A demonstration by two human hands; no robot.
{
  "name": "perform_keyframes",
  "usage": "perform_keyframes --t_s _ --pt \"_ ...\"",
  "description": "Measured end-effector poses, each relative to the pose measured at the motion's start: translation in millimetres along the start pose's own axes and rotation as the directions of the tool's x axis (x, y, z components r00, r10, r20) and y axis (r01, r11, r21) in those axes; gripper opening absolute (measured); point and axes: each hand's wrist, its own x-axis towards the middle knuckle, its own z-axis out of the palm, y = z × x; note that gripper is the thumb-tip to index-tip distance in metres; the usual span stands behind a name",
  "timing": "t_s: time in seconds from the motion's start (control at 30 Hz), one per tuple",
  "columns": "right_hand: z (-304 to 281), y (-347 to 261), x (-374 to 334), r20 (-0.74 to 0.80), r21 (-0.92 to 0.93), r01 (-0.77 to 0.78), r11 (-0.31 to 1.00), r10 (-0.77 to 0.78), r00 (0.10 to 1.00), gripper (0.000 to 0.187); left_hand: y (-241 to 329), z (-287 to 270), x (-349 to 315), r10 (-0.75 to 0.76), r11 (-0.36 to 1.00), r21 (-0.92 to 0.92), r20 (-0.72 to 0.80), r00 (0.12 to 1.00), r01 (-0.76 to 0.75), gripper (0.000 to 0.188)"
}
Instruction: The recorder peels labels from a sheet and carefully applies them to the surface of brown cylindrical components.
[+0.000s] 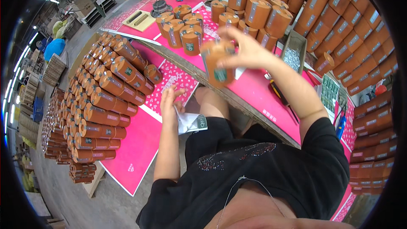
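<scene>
My right hand grips a brown cylindrical canister in the air above the front edge of the bench. Its thumb and fingers wrap round the canister's upper side; motion blurs it a little. A dark green label shows low on the canister's wall. Lower and to the left, above my lap, my left hand is closed on a white sheet with green stickers, which hangs folded from it. Behind the held canister, several more brown canisters stand on the bench, at least one bearing a green label.
A pink-covered bench runs across in front of me. On it lie a tray of small metal parts, a yellow-and-black screwdriver and green sticker sheets. Stacked canisters rise at the left and the right.
</scene>
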Motion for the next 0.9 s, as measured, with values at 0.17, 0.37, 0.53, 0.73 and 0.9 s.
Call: perform_keyframes --t_s 0.17,0.37,0.53,0.73,0.9 --pt "-7.5 21.8 151.3 -0.381 -0.142 0.086 0.986 -0.134 0.915 0.083 -21.2 -31.8 13.8 -0.231 0.955 -0.267 -0.403 0.886 0.127 0.038" --pt "24.0 73.1 272.2 -0.541 -0.180 -0.019 0.983 -0.083 0.837 0.091 -43.1 -52.9 4.5 -0.378 0.799 -0.567 -0.218 0.900 0.198 0.046" --pt "39.8 88.6 293.4 -0.479 -0.065 -0.054 0.996 0.016 0.878 0.088 -70.1 -39.8 -11.6 -0.243 0.836 -0.511 -0.018 0.970 0.200 0.048" --pt "38.7 124.4 293.8 -0.497 0.138 0.139 0.981 -0.053 0.866 0.059 -81.6 -43.9 -20.3 -0.278 0.908 -0.271 0.184 0.943 0.320 0.030" --pt "-22.7 182.1 291.7 -0.351 0.014 0.011 1.000 -0.006 0.936 0.039 -72.3 -51.7 -20.9 -0.417 0.889 -0.211 -0.004 0.909 0.407 0.027"
